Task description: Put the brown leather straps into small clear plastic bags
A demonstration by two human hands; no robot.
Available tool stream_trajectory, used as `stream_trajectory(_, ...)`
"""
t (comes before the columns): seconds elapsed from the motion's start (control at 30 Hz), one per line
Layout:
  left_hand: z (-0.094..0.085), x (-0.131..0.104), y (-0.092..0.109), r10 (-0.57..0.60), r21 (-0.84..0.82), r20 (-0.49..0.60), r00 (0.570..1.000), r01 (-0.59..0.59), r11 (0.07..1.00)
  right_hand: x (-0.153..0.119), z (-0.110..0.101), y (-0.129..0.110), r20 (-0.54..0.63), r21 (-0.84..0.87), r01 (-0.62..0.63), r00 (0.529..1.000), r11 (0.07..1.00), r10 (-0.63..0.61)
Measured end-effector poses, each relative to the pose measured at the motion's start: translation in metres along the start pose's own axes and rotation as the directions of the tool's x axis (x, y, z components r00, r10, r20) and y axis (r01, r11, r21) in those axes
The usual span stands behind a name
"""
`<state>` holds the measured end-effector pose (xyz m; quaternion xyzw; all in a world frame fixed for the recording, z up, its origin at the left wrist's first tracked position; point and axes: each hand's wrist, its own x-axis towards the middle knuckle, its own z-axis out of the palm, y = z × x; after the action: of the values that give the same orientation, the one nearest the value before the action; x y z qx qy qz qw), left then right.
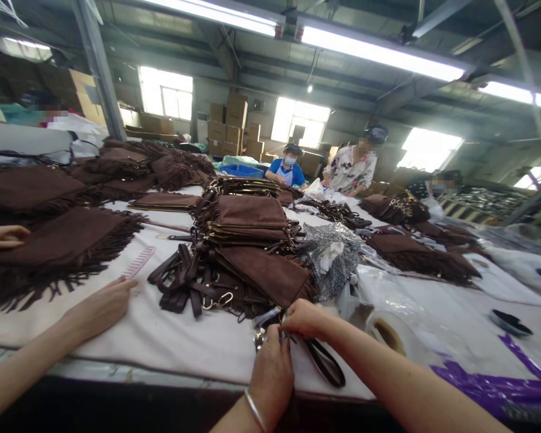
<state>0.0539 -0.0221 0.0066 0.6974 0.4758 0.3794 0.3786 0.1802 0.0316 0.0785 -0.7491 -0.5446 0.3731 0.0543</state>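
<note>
A narrow, dark brown strap loop (327, 364), smooth with a slight leathery sheen, lies near the front edge of a long table covered in pale pinkish-white cloth (184, 343). Its free end bends round in a slim, rounded teardrop toward the lower right, while its upper end runs in beneath the fingers. The person's left hand (273, 373), a silver bangle (255, 411) at its wrist, and right hand (303, 319) meet there, thumbs and fingers pinched together on that end; the exact part under the fingertips is hidden. Shiny silver-coloured metal hardware (258, 340) shows just left of the hands, its details blurred. Right behind them lies a flat, dark brown, suede-looking pouch (270, 273) with fringe, on a heap with dark brown flat straps (180, 273) to its left. Farther left, a co-worker's hand (101, 308) holds a pink comb (139, 263) beside a brown fringed panel (67, 234).
</note>
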Motion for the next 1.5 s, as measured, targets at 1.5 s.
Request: stream_trajectory(1.5, -0.005, 0.016, 0.007, -0.542, -0.608, 0.509, 0.669, 0.725, 0.324, -0.006, 0.054, 0.042, -0.338, 0.482, 0.170, 0.941, 0.860, 0.004)
